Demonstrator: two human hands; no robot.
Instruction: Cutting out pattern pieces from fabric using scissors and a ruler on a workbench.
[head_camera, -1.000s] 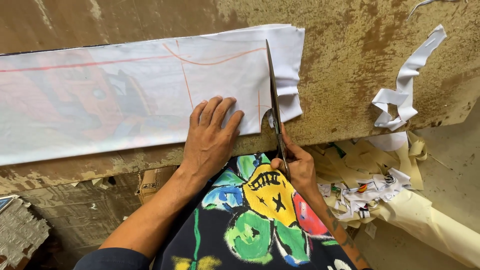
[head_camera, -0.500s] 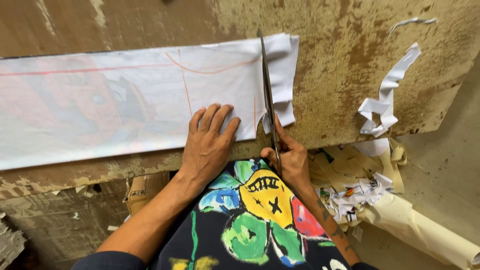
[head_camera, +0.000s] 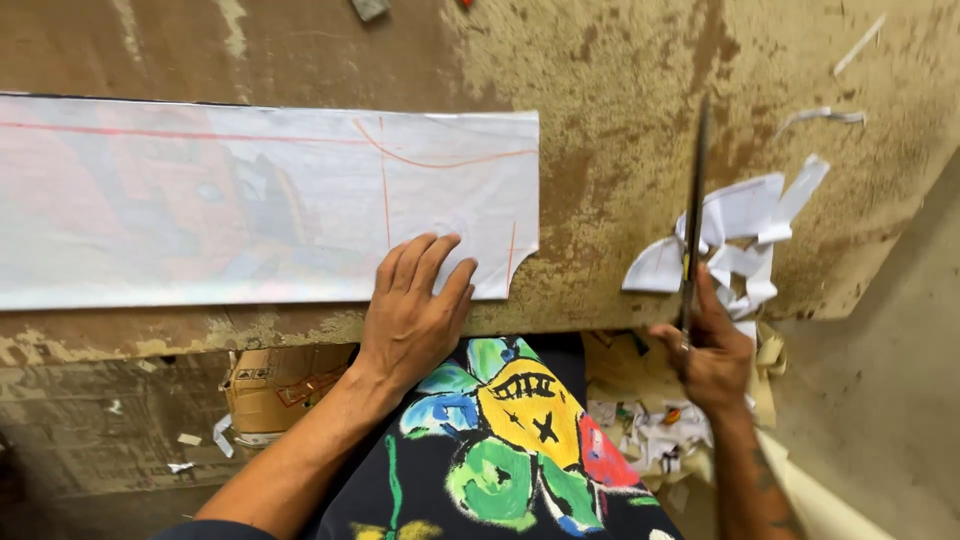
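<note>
Two hands work at one worn tabletop (head_camera: 620, 120), the largest item in view. On it lies a long white fabric panel (head_camera: 200, 210) marked with red lines, reaching the tabletop's near edge. Left hand (head_camera: 415, 305) lies flat on the panel's right end, fingers spread, pinching nothing. To the right of the panel, well apart, the right hand (head_camera: 712, 352) has its grip closed around the handles of long scissors (head_camera: 693, 215), blades together, pointing away. White offcuts (head_camera: 735, 240) lie just beside the blades.
</note>
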